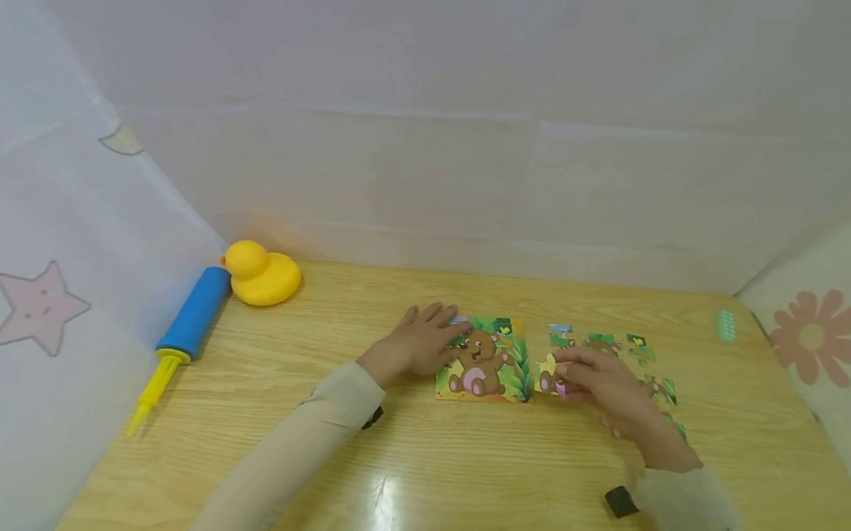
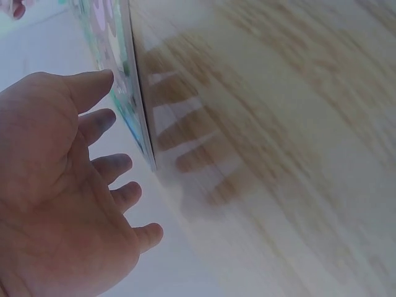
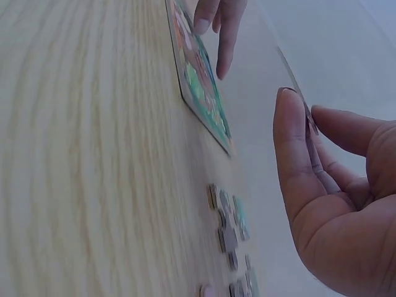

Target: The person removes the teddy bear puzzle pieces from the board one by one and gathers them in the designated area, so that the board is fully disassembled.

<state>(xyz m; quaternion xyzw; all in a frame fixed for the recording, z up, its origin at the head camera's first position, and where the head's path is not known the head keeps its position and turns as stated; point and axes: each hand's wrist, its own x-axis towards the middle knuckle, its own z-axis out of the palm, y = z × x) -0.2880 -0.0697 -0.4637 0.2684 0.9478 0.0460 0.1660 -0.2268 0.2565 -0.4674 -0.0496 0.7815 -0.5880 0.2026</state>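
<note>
A square picture puzzle board (image 1: 488, 376) with a brown bear on it lies flat on the table. My left hand (image 1: 416, 346) reaches over its left edge with fingers extended and spread. In the left wrist view the left fingers (image 2: 102, 127) are loosely bent near the board's edge, holding nothing. To the right of the board, my right hand (image 1: 608, 390) pinches a puzzle piece (image 1: 545, 377) between thumb and fingers. In the right wrist view this thin piece (image 3: 292, 77) is seen edge-on, raised off the table. Loose puzzle pieces (image 1: 640, 349) lie beyond and beside the right hand, which partly hides them.
On the wooden table (image 1: 453, 484), a yellow toy duck (image 1: 265, 276) sits at the back left beside a blue and yellow hand pump (image 1: 196, 314). A small green object (image 1: 726, 326) lies at the back right. Pale sheets (image 1: 433, 174) rise behind and at both sides.
</note>
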